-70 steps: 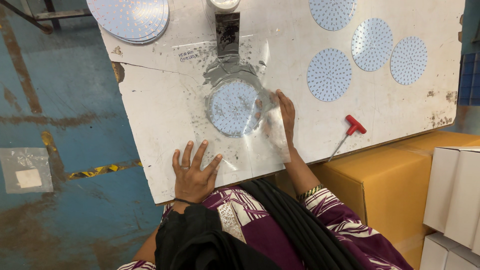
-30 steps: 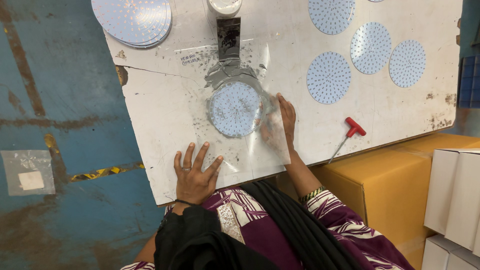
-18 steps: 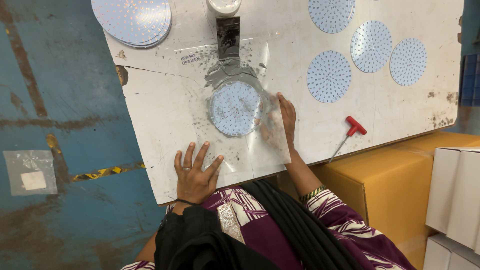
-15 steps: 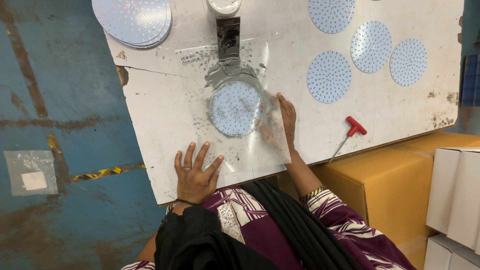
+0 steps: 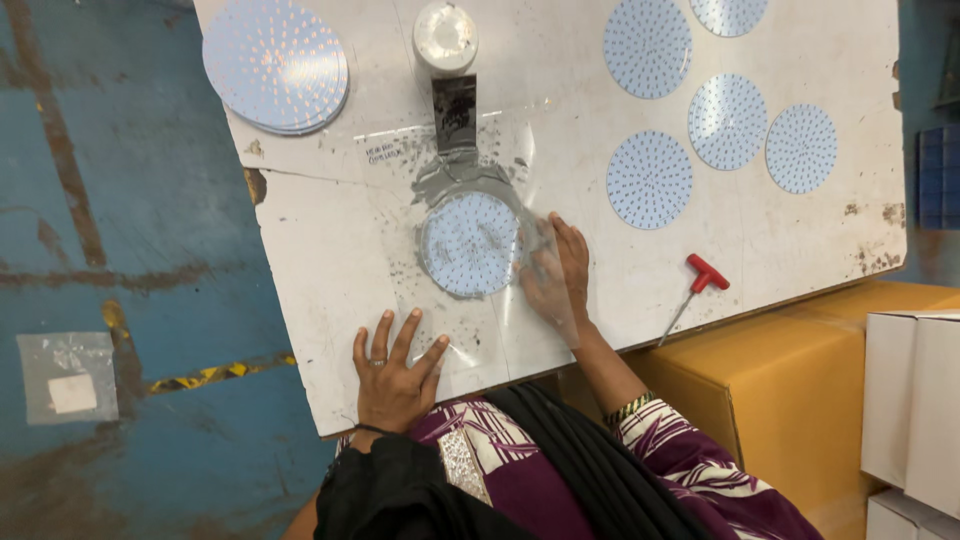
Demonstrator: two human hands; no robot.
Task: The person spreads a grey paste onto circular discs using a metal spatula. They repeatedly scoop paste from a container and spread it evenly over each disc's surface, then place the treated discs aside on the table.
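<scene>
White, scuffed tabletop (image 5: 330, 260) fills most of the head view, sitting over a blue worn floor (image 5: 110, 200), with yellow cartons (image 5: 790, 390) and white boxes (image 5: 915, 400) off to the person's right.

Head view, only one there is: a round dotted disc (image 5: 470, 243) lies flat near the middle of the table, under what looks like a clear plastic sheet (image 5: 500, 330) that runs from a dark, smeared fixture (image 5: 455, 115) down toward the table's near edge. The disc is round, so no real long axis; the sheet's long run goes away from the person toward that fixture.

Right hand (image 5: 555, 275) is the closer one by far. It's just beside the disc's right edge, fingers together and laid flat, seemingly tucked under or against the sheet, since it looks hazy through the plastic. Not gripping anything as far as I can see. So the disc lies just to the left of that hand and slightly ahead.

Left hand (image 5: 393, 370) is spread open, palm down, pressing on the table near the front edge and on the sheet's lower corner. The disc sits ahead of it and a bit right, clearly apart.

Other stuff: a stack of discs (image 5: 277, 65) at far left, loose discs (image 5: 728, 120) at far right, and a red T-handle tool (image 5: 695, 285) near the right edge, untouched.
</scene>
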